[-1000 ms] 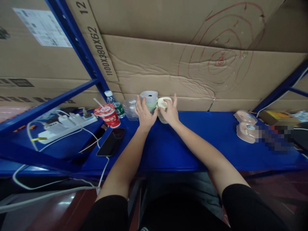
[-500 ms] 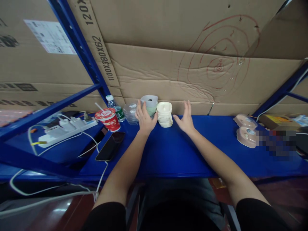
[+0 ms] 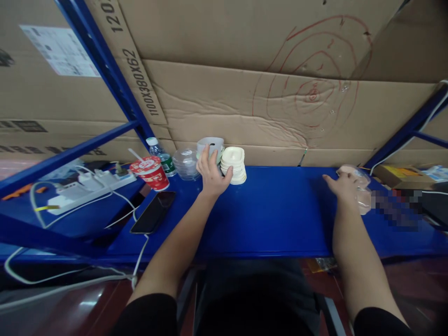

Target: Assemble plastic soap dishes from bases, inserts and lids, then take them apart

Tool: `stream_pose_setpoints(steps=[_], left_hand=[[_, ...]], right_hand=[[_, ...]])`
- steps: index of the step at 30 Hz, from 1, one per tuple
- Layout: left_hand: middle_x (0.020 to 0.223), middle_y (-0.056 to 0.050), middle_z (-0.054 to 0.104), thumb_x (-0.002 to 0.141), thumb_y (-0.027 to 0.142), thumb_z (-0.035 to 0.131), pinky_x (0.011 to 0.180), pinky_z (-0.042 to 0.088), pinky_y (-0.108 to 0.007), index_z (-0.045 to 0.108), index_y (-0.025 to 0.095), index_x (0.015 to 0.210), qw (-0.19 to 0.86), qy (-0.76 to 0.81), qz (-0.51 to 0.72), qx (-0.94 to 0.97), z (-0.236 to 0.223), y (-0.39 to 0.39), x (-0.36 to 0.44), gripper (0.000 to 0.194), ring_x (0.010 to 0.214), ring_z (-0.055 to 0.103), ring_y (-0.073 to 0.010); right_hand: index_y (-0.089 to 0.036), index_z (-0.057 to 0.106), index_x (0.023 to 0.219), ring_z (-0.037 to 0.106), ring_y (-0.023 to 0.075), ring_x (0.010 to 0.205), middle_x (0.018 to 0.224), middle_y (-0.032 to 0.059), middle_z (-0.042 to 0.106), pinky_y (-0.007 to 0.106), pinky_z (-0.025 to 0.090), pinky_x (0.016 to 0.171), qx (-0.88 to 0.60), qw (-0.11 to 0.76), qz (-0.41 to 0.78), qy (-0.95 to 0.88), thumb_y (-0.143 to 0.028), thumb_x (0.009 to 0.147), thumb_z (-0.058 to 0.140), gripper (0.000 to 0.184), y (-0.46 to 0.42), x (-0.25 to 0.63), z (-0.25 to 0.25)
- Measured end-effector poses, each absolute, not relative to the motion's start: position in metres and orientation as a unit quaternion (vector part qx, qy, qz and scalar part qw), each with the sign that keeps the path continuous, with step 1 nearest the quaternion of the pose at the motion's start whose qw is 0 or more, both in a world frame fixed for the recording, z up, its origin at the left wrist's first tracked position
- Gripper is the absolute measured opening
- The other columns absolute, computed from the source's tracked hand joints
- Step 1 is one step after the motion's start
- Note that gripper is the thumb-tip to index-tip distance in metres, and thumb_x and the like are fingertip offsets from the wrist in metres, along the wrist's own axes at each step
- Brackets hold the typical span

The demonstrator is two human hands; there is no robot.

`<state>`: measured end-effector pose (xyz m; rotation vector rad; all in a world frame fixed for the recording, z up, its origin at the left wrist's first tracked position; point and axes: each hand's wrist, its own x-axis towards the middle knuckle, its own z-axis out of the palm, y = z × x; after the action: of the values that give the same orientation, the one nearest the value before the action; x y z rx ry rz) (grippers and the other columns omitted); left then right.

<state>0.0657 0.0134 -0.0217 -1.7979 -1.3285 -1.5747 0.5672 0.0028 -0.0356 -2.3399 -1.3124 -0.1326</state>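
Note:
My left hand is open, fingers apart, in front of a white container with a dark slot and a greenish part beneath it. Just right of that hand stands a stack of cream square containers; its thumb overlaps the stack's front, and I cannot tell whether it touches. A stack of clear round plastic bowls stands to the left. Out at the right, my right hand is spread over the pinkish clear-lidded packs, partly covering them. Whether it touches them is not clear.
A red paper cup with a straw, a water bottle and a phone are on the blue table at left. Beyond a blue frame lies a power strip with cables. Cardboard backs the table; a box sits far right.
My right hand has moved far right, from beside the cream stack to the pinkish packs. My left hand has stayed near the containers. The view has shifted slightly.

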Motion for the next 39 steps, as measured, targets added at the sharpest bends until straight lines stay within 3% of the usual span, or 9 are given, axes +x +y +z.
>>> stream_pose_setpoints(steps=[5,10,12,17,21,24,28,32,39], left_hand=[[0.158,-0.024,0.048,0.089,0.054,0.065,0.124,0.027,-0.061,0.049,0.017,0.146,0.249,-0.415,-0.583,-0.653,-0.015,0.002,0.066,0.070,0.153,0.038,-0.0406],[0.152,-0.021,0.052,0.088,0.047,0.066,0.120,0.034,-0.058,0.046,0.020,0.144,0.269,-0.364,-0.591,-0.668,-0.020,-0.008,0.074,0.065,0.145,0.048,-0.0371],[0.149,-0.021,0.055,0.088,0.048,0.065,0.120,0.034,-0.059,0.049,0.020,0.140,0.245,-0.377,-0.574,-0.685,-0.025,-0.011,0.080,0.061,0.143,0.051,-0.0373],[0.137,-0.017,0.067,0.090,0.044,0.062,0.116,0.041,-0.058,0.062,0.023,0.128,0.136,-0.378,-0.497,-0.769,-0.029,-0.019,0.095,0.044,0.133,0.060,-0.0354],[0.130,-0.016,0.071,0.095,0.040,0.060,0.107,0.051,-0.054,0.069,0.022,0.123,0.099,-0.338,-0.449,-0.821,-0.026,-0.025,0.103,0.035,0.123,0.066,-0.0321],[0.127,-0.015,0.072,0.097,0.038,0.059,0.104,0.053,-0.051,0.072,0.021,0.120,0.076,-0.318,-0.426,-0.844,-0.025,-0.026,0.107,0.032,0.120,0.068,-0.0304],[0.129,-0.016,0.070,0.097,0.038,0.062,0.107,0.052,-0.052,0.073,0.019,0.120,0.067,-0.326,-0.390,-0.859,-0.028,-0.022,0.108,0.032,0.122,0.065,-0.0317],[0.134,-0.017,0.067,0.095,0.037,0.067,0.109,0.051,-0.053,0.071,0.018,0.125,0.060,-0.345,-0.364,-0.863,-0.034,-0.016,0.105,0.036,0.125,0.063,-0.0336],[0.140,-0.018,0.064,0.092,0.037,0.073,0.111,0.051,-0.055,0.066,0.016,0.135,0.048,-0.357,-0.334,-0.871,-0.040,-0.011,0.103,0.048,0.130,0.060,-0.0354]], right_hand=[[-0.009,0.049,0.155,0.033,0.0475,0.155,0.164,0.0300,0.040,0.063,0.033,0.121,-0.830,0.161,-0.027,-0.533,-0.067,0.097,0.053,0.082,-0.002,0.511,-0.024],[-0.018,0.047,0.159,0.032,0.0566,0.153,0.171,0.0236,0.035,0.082,0.028,0.114,-0.732,0.090,-0.066,-0.672,-0.058,0.100,0.053,0.072,-0.018,0.414,-0.037],[-0.020,0.049,0.157,0.030,0.0563,0.154,0.171,0.0217,0.035,0.084,0.024,0.115,-0.672,0.081,-0.081,-0.732,-0.052,0.098,0.060,0.068,-0.023,0.387,-0.043],[-0.023,0.049,0.158,0.036,0.0470,0.155,0.169,0.0206,0.040,0.074,0.032,0.119,-0.529,0.184,-0.079,-0.825,-0.047,0.096,0.065,0.068,-0.025,0.375,-0.045],[-0.026,0.055,0.153,0.032,0.0527,0.155,0.168,0.0191,0.042,0.084,0.027,0.116,-0.582,0.204,-0.061,-0.785,-0.056,0.091,0.071,0.071,-0.018,0.399,-0.046],[-0.023,0.056,0.154,0.035,0.0511,0.155,0.168,0.0207,0.042,0.079,0.032,0.117,-0.609,0.190,-0.029,-0.770,-0.055,0.091,0.071,0.072,-0.011,0.414,-0.050],[-0.022,0.060,0.151,0.045,0.0368,0.154,0.159,0.0181,0.054,0.064,0.028,0.128,-0.497,0.221,0.009,-0.839,-0.044,0.095,0.066,0.060,-0.004,0.416,-0.052],[-0.025,0.067,0.143,0.048,0.0360,0.151,0.154,0.0158,0.060,0.066,0.027,0.128,-0.399,0.280,0.101,-0.867,-0.044,0.091,0.073,0.056,-0.009,0.404,-0.047],[-0.033,0.071,0.137,0.056,0.0348,0.145,0.154,0.0109,0.060,0.063,0.043,0.120,-0.362,0.358,0.239,-0.827,-0.037,0.086,0.080,0.052,-0.020,0.397,-0.040]])
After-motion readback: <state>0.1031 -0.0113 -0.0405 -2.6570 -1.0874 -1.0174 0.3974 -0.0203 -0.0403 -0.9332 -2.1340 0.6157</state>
